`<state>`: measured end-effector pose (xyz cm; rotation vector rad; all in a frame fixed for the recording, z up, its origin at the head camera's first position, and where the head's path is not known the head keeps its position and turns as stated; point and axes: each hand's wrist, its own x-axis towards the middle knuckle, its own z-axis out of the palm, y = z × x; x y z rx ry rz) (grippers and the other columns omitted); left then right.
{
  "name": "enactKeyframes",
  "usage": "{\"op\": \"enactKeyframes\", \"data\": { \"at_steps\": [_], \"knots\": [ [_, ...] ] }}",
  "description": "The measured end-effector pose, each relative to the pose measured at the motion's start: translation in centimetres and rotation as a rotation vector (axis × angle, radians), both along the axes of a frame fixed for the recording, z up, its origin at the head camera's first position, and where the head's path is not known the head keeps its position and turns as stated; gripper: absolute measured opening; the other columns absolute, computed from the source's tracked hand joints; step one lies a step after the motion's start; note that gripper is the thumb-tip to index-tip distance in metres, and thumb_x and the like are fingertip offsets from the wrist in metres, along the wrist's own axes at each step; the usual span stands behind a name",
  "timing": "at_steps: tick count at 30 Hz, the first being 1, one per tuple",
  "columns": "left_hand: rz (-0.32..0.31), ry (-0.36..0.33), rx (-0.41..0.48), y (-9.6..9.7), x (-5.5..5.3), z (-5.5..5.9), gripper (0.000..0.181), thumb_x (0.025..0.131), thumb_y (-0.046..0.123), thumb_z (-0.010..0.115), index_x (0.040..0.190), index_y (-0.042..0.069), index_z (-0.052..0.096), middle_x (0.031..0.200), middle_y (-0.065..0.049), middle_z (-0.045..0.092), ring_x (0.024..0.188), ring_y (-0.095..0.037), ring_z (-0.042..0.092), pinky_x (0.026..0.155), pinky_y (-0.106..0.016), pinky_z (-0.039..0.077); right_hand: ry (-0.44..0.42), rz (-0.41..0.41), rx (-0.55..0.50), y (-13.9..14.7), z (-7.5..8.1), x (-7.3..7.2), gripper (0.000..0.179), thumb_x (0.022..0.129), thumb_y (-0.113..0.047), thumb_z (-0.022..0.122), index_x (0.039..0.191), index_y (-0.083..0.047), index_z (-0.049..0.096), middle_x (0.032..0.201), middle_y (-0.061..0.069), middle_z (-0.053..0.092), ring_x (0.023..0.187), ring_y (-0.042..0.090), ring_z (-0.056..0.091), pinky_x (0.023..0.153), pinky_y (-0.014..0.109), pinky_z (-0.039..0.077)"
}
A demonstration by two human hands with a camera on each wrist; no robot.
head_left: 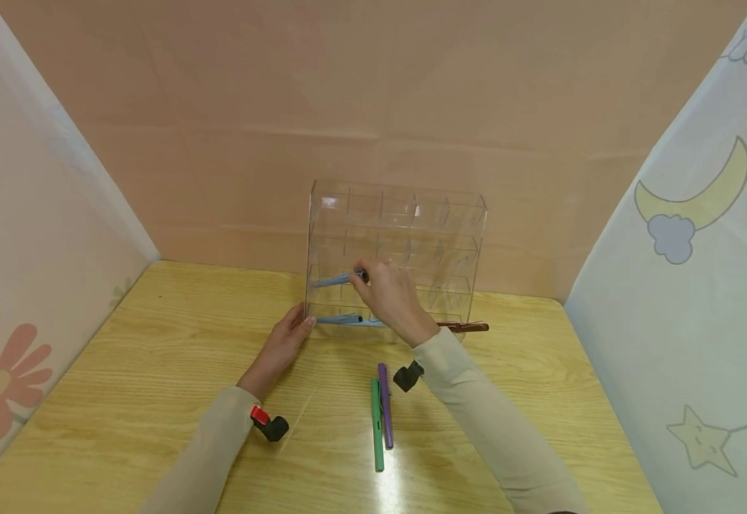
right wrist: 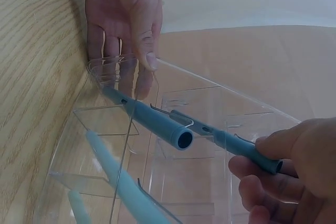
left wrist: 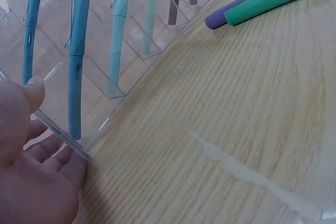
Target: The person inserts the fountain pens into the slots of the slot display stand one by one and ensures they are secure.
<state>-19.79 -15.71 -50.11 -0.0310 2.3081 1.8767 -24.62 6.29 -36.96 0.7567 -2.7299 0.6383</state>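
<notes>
A clear acrylic pen rack [head_left: 405,191] with rows of compartments stands upright near the table's back. My left hand [head_left: 283,339] grips its lower left side wall, thumb in front and fingers behind. With thumb and fingers, my right hand [head_left: 389,289] pinches the capped upper end of a blue pen [right wrist: 231,144]. That pen slants into the leftmost compartment of the second row from the bottom. Below it, another blue pen [left wrist: 76,59] leans in the bottom left compartment. Beside that are a turquoise pen [left wrist: 118,24], a pale green pen [left wrist: 151,9] and brown pens [head_left: 472,327].
On the table [head_left: 174,343] in front of the rack, a green pen [head_left: 377,432] and a purple pen [head_left: 385,407] lie side by side. An orange-tan backdrop [head_left: 219,157] rises behind the rack, and patterned white panels [head_left: 688,343] flank the table.
</notes>
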Motion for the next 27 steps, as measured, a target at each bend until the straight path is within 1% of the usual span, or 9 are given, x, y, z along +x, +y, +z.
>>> {"op": "enactKeyframes", "data": {
  "at_steps": [3,7,12,14,19,22,27],
  "knots": [
    [0.0,-0.004,0.0,0.0,0.0,0.0,0.068,0.117,0.031,0.045,0.17,0.0,0.017,0.177,-0.024,0.02,0.166,-0.04,0.021,0.135,-0.054,0.022,-0.004,0.001,-0.001,0.0,0.0,0.0,0.023,0.106,-0.026,0.069,0.115,-0.007,0.078,0.094,0.008,0.082,0.047,0.009,0.047,0.043,0.021,0.029],
    [0.001,-0.001,0.001,0.0,0.0,0.1,0.067,0.117,0.03,0.045,0.17,0.001,0.017,0.177,-0.024,0.02,0.166,-0.039,0.021,0.135,-0.054,0.022,-0.004,0.003,-0.002,0.1,-0.1,0.1,0.023,0.107,-0.026,0.068,0.115,-0.007,0.078,0.092,0.008,0.082,0.043,0.008,0.043,0.042,0.019,0.026],
    [0.002,0.004,0.013,0.1,0.0,0.0,0.066,0.116,0.029,0.046,0.17,0.001,0.018,0.177,-0.023,0.022,0.166,-0.038,0.022,0.135,-0.054,0.023,0.001,0.008,-0.003,0.1,-0.1,0.1,0.024,0.107,-0.025,0.068,0.116,-0.006,0.077,0.092,0.008,0.083,0.041,0.007,0.043,0.041,0.018,0.026],
    [0.0,0.003,0.014,0.1,0.0,0.0,0.066,0.116,0.029,0.046,0.17,0.002,0.018,0.177,-0.023,0.022,0.166,-0.038,0.022,0.135,-0.054,0.023,-0.016,0.013,-0.004,0.2,0.0,0.1,0.025,0.107,-0.026,0.067,0.119,-0.005,0.075,0.095,0.009,0.083,0.04,0.008,0.043,0.041,0.019,0.026],
    [-0.004,0.0,0.015,0.1,0.0,0.1,0.066,0.116,0.031,0.046,0.17,0.003,0.019,0.178,-0.022,0.021,0.166,-0.038,0.021,0.136,-0.054,0.021,-0.104,0.014,-0.02,0.8,0.5,0.5,0.032,0.108,-0.029,0.066,0.129,-0.005,0.069,0.1,0.009,0.082,0.04,0.01,0.045,0.041,0.02,0.031],
    [-0.013,0.005,0.017,0.1,-0.1,0.1,0.066,0.117,0.031,0.045,0.17,0.003,0.018,0.178,-0.022,0.021,0.166,-0.038,0.021,0.136,-0.055,0.021,-0.139,0.005,-0.03,1.5,0.9,0.8,0.035,0.108,-0.029,0.066,0.133,-0.005,0.066,0.102,0.009,0.081,0.041,0.009,0.046,0.042,0.02,0.033],
    [-0.028,0.013,0.022,0.1,-0.1,0.3,0.066,0.117,0.031,0.044,0.17,0.003,0.017,0.178,-0.023,0.02,0.166,-0.039,0.02,0.136,-0.056,0.021,-0.135,-0.024,-0.04,2.8,1.5,1.6,0.037,0.108,-0.027,0.064,0.138,-0.005,0.064,0.103,0.009,0.082,0.04,0.008,0.039,0.041,0.02,0.028]
  ]
}}
